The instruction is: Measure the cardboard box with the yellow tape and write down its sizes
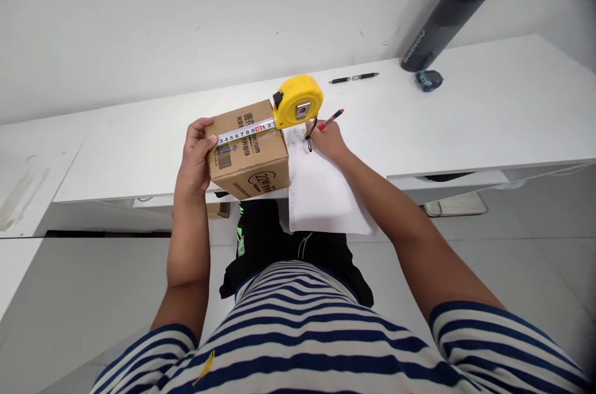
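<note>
My left hand [195, 155] is closed round the left end of a brown cardboard box [272, 155], its thumb pressing the end of the tape measure's blade onto the top. The yellow tape measure [298, 99] rests at the box's right edge, its white blade lying across the printed top face. To the right, my right hand [328, 138] grips a red pen [331, 119] over a white sheet of paper [321, 195]. A black wrist strap from the tape measure hangs beside those fingers. The paper overhangs the front edge of the desk, and the pen's tip is hard to make out.
On the white desk [372, 127] a black pen [354, 78] lies near the wall. Farther right are a tall dark cylinder [447, 15] and a small dark blue object [429, 80]. An open shelf space runs beneath the desktop, above the tiled floor.
</note>
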